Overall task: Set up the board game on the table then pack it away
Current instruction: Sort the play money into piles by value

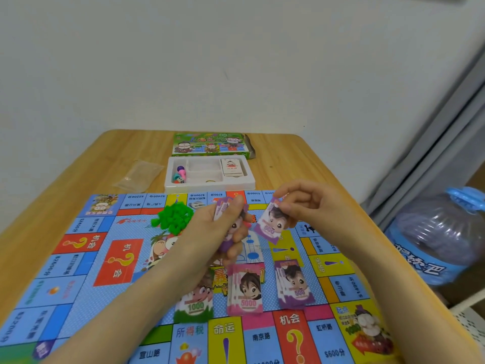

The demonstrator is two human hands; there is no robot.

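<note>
1. Our left hand [210, 232] curls its fingers round a wad of purple notes [221, 207]. Our right hand [307, 203] pinches a single 500 note [271, 223] by its top edge, just right of the left fingers, above the board [105, 258].
2. That pinch is thin. We judge the note could slip and land askew on the wrong pile.
3. Two notes may cling together as we peel them from the wad, spoiling the sort.
4. The piles lie close together, nearer us than the fingers. A forearm sweeping over them could mix them.
5. The green houses [174, 216] sit just left of the left fingers, where a nudge could scatter them.
6. Counted, there are three piles on the board: the 1000 pile [195, 304], the 5000 pile [246, 290] and the 500 pile [294, 285].
7. We also count one wad, one loose note, one board and one heap of houses too many to count.
8. Beyond the fingers on the surface [301, 158] are one white tray [210, 186] holding one stack of cards [232, 166], one box [210, 144] and one clear bag [139, 174].
</note>
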